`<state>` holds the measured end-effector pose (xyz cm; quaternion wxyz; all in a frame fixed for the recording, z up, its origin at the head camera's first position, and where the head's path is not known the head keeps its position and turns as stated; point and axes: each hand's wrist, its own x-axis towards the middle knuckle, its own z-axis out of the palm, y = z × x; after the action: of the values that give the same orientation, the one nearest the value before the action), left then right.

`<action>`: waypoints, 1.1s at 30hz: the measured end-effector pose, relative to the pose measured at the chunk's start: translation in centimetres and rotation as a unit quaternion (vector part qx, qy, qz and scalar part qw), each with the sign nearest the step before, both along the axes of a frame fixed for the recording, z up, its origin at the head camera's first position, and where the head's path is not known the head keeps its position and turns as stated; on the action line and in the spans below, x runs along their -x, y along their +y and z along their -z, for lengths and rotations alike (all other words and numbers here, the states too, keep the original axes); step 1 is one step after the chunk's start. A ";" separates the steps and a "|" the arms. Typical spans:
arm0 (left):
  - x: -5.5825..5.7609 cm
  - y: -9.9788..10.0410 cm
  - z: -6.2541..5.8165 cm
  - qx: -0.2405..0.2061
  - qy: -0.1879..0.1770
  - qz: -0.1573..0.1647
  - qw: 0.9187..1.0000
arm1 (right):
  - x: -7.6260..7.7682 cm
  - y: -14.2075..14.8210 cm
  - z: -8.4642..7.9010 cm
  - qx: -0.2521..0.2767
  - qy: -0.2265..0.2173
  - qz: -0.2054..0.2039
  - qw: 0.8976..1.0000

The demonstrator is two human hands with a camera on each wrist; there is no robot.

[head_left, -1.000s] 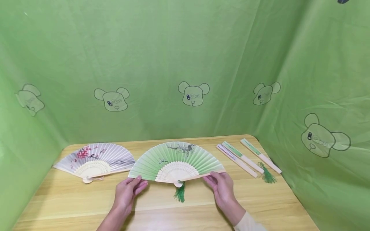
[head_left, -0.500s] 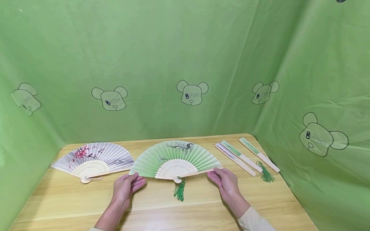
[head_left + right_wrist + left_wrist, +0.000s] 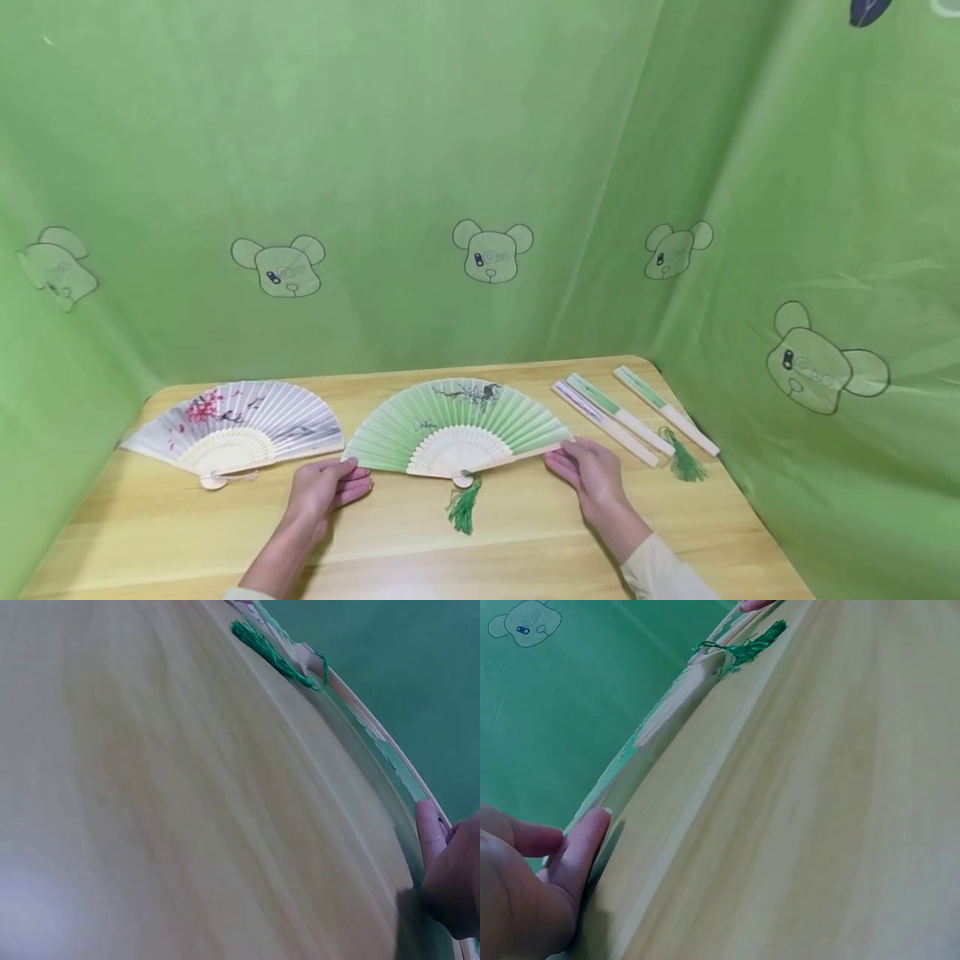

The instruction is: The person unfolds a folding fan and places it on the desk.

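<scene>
A spread green folding fan [image 3: 382, 425] with a dark branch print lies low over the middle of the table. My left hand [image 3: 318, 492] pinches its left end between thumb and fingers. At the fan's right end, my right hand [image 3: 596, 479] pinches the outer rib the same way. From the pivot hangs a green tassel [image 3: 463, 507]. In the left wrist view, the thumb and a finger [image 3: 585, 840] meet at the fan's edge. The right wrist view has a finger [image 3: 430, 832] under the rib; the rest of that hand is partly cut off.
To the left lies a spread grey-white fan [image 3: 307, 417] with red blossoms, close beside the green one. Several folded fans lie at the right: a purple-patterned one [image 3: 600, 417], a green one [image 3: 626, 421] and another green one [image 3: 667, 408] near a tassel [image 3: 684, 462]. Green cloth [image 3: 390, 167] surrounds the table.
The whole view has shifted slightly. My right hand has slid a little outward along the green fan's right end. The fan stays spread between both hands.
</scene>
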<state>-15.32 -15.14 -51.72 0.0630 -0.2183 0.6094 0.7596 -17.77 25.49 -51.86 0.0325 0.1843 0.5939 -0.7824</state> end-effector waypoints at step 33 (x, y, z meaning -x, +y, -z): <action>2.1 -0.4 0.1 0.163 -0.025 0.050 0.985 | 3.4 1.9 0.3 -0.159 -0.051 -0.055 0.984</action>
<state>-17.46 -15.56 -51.82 0.0798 -0.2143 0.7332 0.6405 -21.16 27.36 -52.19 0.0759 0.1934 0.7178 -0.6645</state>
